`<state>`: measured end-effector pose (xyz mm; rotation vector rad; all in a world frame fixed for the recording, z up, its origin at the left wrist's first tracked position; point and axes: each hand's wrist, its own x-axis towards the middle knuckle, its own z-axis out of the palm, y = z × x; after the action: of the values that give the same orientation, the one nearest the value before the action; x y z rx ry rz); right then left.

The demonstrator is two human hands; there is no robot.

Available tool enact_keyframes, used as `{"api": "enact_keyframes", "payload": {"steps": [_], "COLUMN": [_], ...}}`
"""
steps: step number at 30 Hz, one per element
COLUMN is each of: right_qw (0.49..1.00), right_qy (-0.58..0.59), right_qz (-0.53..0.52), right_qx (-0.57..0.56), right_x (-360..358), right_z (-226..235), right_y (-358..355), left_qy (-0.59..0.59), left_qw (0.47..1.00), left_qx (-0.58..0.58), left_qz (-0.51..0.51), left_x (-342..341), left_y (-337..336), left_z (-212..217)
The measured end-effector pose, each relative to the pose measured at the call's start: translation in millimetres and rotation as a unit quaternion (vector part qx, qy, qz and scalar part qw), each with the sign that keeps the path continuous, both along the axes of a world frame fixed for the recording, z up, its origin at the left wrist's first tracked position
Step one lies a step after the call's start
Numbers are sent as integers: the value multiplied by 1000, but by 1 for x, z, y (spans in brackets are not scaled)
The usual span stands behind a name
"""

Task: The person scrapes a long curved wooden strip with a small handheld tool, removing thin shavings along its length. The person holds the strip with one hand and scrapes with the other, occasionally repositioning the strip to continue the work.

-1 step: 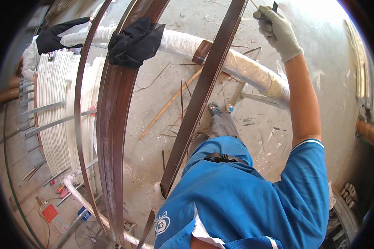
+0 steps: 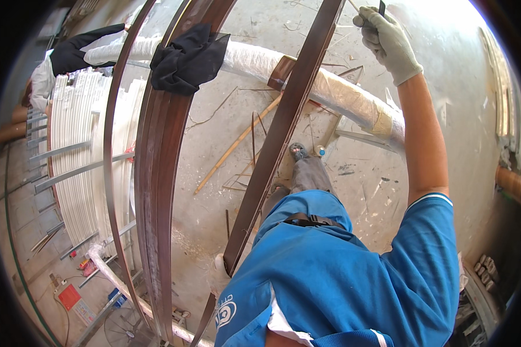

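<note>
My right hand (image 2: 386, 40) wears a pale work glove and is raised at the upper right, beside the far end of a long dark brown board (image 2: 272, 139). Its fingers are closed around a small dark, flat-tipped tool (image 2: 382, 7); most of the tool is hidden in the fist. A thin pale stick shows by the fingers. The board slants from the top down to my left side. Low at its near end, my left hand (image 2: 219, 265), also gloved, is wrapped on the board's edge, mostly hidden by the board and my shirt.
More brown boards (image 2: 156, 173) lie lengthwise to the left, with a black cloth (image 2: 189, 59) draped over them. A plastic-wrapped beam (image 2: 353, 101) runs crosswise underneath. White strips (image 2: 78, 162) are stacked on a metal rack. Another person (image 2: 69, 55) is at the far left. Offcuts and a wooden stick (image 2: 237, 144) litter the floor.
My right hand has shifted very slightly to the right with the tool. The board and my left hand look the same.
</note>
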<state>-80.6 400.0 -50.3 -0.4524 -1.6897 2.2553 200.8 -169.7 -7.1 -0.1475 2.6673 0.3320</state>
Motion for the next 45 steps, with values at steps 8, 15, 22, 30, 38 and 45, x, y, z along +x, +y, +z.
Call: {"api": "enact_keyframes", "payload": {"steps": [8,15,22,30,38,45], "right_qw": [935,952,932,986,996,989], "right_qy": [-133,-120,-125,-94,-29,-6], "right_qz": [88,128,41,81,21,16], "right_qx": [316,250,338,111,-84,-147], "right_x": [-7,-7,-2,-6,-20,-20], "right_z": [11,-1,5,-8,-21,8], "right_y": [-11,-3,-13,-17,25,-3], "left_qy": [-13,-26,1,-23,-17,-34], "left_qw": [1000,999,999,999,1000,999], "left_qx": [-17,-19,-25,-21,-18,-20], "left_qz": [8,-6,25,21,16,10], "left_x": [2,-1,0,-3,0,-1], "left_y": [-3,-4,5,10,1,-2], "left_z": [-6,-6,-5,-1,-5,-8]}}
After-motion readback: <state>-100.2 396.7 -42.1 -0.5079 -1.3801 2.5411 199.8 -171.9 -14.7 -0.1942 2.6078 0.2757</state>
